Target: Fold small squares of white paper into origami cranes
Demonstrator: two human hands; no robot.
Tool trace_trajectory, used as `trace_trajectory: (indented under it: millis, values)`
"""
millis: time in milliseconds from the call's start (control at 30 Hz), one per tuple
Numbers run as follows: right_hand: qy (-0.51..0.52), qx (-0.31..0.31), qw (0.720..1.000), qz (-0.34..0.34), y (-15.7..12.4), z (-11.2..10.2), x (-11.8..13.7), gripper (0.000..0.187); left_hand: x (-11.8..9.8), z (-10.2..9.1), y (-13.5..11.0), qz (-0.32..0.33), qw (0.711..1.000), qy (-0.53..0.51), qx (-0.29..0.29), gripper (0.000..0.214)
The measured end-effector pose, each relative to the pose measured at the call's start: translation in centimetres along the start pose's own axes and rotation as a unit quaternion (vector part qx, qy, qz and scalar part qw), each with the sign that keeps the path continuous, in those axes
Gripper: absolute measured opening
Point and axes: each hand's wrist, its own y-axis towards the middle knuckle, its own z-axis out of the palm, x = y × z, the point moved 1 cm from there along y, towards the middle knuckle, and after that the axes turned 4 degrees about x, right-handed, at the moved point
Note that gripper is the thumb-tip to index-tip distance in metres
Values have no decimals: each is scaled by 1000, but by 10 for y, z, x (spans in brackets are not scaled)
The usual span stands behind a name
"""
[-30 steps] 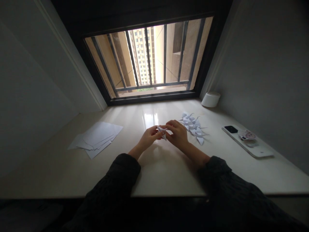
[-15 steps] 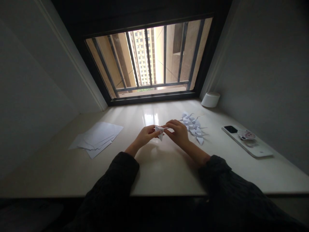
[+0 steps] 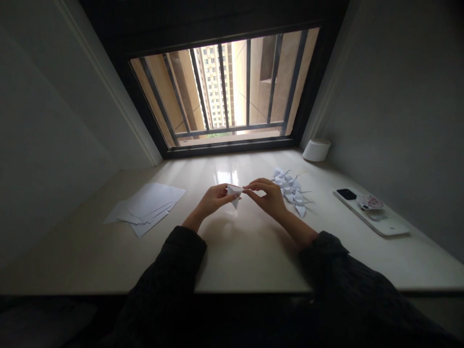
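Note:
Above the middle of the white surface, a small piece of folded white paper (image 3: 234,191) is held between both hands. My left hand (image 3: 213,201) pinches its wide, pointed body between thumb and fingers. From the right, my right hand (image 3: 267,194) is closed on the paper's narrow end with thumb and fingertips. Just beyond my right hand lies a group of folded paper cranes (image 3: 290,186), partly hidden by the hand. The fingers cover part of the folded paper, so its full shape does not show.
Loose white paper sheets (image 3: 152,205) lie overlapping on the left. A white phone (image 3: 380,220) with a round grip rests on the right. Near the window's right corner stands a white cylindrical object (image 3: 316,150). The table's front edge (image 3: 253,293) runs close to my sleeves.
My left hand and the folded paper have shifted slightly left and up. The right fingertips have closed together at the paper's narrow end. The sheets, cranes and phone stay put.

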Motion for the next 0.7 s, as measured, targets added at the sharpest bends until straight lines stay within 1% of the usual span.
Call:
trace_trajectory:
  millis: [100,233,367,433,533,600,700]
  values:
    - [15,-18,1000,21,-1,-1,-1,11,1,0,0,0,1000,9,-1,38]
    - [8,-48,998,47,-2,-1,-6,14,3,1,0,-1,1000,11,1,37]
    - [-8,-49,998,49,-3,-1,-7,17,2,1,1,2,1000,24,-4,37]
    - [-18,-51,998,42,-3,-2,-6,17,1,2,1,3,999,42,-17,40]
    - [-42,-52,997,32,-4,-2,-4,17,-2,4,1,-14,996,72,-46,45]
    - [-60,-51,996,29,-4,-2,-3,17,-3,7,1,-17,995,71,-64,50]
    - [-80,-51,995,26,-5,-1,-2,16,-1,10,2,-6,996,47,-80,54]
